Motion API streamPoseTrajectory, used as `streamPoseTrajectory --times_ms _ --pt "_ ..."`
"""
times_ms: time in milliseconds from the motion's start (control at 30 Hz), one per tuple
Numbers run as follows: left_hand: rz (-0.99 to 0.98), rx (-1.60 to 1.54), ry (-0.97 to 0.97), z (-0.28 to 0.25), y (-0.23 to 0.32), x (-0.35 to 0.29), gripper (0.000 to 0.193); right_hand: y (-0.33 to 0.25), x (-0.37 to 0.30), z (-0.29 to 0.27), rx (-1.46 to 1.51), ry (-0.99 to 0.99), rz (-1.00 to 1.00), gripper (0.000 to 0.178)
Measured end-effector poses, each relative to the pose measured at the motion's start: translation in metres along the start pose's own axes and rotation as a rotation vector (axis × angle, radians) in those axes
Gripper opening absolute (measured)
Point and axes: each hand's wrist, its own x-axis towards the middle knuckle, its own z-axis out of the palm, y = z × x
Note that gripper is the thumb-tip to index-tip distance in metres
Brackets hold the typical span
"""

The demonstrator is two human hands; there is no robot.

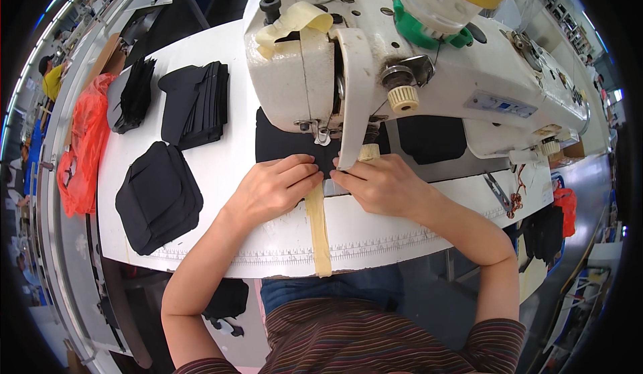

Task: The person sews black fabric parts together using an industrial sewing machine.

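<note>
Black fabric (284, 138) lay under the white sewing machine (462, 72)! Left hand (278, 183) and right hand (382, 185) — fingers curled nearly closed — pinched its near edge.

Scene brightly, evenly lit; strip lights (589, 21) seen at R rim, only soft shadows cast on white table (231, 166). Ctr rendered sharp; bg softened, straight edges bowed by fisheye, corners vignetted to blk.

Black cloth (284, 139) partly hidden by the sewing machine (462, 72), clear cup (422, 5) cut off above, distant people (53, 82) blurred.
</note>
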Motion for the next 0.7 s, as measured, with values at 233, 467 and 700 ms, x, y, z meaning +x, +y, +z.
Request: streamPoseTrajectory --times_ms 233,467,700 --pt "0.016 0.002 -0.011 -0.004 -0.001 -0.004 0.029 0.0 0.002 -0.002 -0.035 0.014 -0.051 0.024" --pt "0.021 -0.019 -0.002 -0.006 -0.013 0.001 0.033 0.006 0.008 0.002 -0.114 0.024 -0.064 0.025" --pt "0.056 -0.007 -0.006 -0.002 -0.03 0.005 0.033 0.016 0.015 0.002 -0.19 0.004 -0.038 0.027"
